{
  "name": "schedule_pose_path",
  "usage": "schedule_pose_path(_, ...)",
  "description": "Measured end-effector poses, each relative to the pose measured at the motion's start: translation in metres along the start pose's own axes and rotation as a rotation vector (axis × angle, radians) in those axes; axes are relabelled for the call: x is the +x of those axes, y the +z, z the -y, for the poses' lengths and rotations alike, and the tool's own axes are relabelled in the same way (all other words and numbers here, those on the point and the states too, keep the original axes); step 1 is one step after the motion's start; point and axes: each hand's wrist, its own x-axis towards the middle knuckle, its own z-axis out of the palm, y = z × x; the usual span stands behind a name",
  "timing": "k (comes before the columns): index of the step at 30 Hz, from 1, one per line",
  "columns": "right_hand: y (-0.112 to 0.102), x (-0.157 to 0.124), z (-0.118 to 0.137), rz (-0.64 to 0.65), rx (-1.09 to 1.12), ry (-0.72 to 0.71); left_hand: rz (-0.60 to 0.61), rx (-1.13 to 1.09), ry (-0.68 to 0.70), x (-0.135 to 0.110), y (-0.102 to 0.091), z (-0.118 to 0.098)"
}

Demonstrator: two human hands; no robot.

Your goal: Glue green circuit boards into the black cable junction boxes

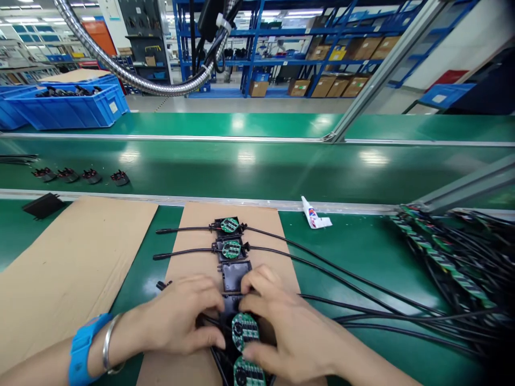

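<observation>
A column of black plastic housings (236, 276) lies on the middle cardboard sheet, some carrying round green circuit boards (231, 249) with black cables (314, 261) running out both sides. My left hand (185, 313) is closed at the left side of a lower housing, its thumb and fingers pinching a black cable. Opposite it, my right hand (277, 321) curls over the housing's right side, with a black cable running out from under it. Its thumb touches the edge of a near circuit board (244, 329). The fingertips' exact hold is partly hidden.
On the right lies a heap of cabled circuit boards (454, 268). A crumpled white tube (316, 214) rests near the metal rail. Several small black parts (92, 176) stand on the green surface beyond. A blue bin (76, 110) is at back left; a flexible metal conduit (132, 80) hangs overhead.
</observation>
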Motion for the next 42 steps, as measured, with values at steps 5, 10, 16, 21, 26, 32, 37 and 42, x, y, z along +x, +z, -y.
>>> schedule_pose_path(5, 0.013, -0.010, 0.013, 0.074, 0.021, -0.045, 0.056, -0.141, -0.030, -0.008, 0.011, -0.002)
schedule_pose_path(10, -0.011, -0.008, -0.017, -0.052, 0.138, 0.068, -0.173, -0.087, -0.167, -0.001, 0.001, 0.008)
schedule_pose_path(16, -0.006, 0.002, -0.055, -0.181, -0.090, 0.108, -0.202, 0.134, -0.254, 0.018, 0.003, 0.023)
schedule_pose_path(21, 0.009, 0.003, -0.059, -0.253, -0.161, -0.024, -0.197, 0.183, -0.243, 0.011, 0.005, 0.027)
schedule_pose_path(26, 0.013, 0.003, -0.062, -0.291, -0.209, -0.114, -0.148, 0.398, -0.255, 0.007, 0.004, 0.025)
schedule_pose_path(32, 0.012, -0.002, -0.052, -0.284, -0.281, -0.170, -0.094, 0.531, -0.240, 0.008, 0.005, 0.022)
schedule_pose_path(37, 0.008, 0.006, -0.044, -0.199, -0.437, -0.042, -0.116, 0.535, -0.211, 0.007, 0.004, 0.024)
schedule_pose_path(42, 0.010, 0.008, -0.042, -0.245, -0.480, 0.004, -0.142, 0.537, -0.201, 0.003, 0.005, 0.022)
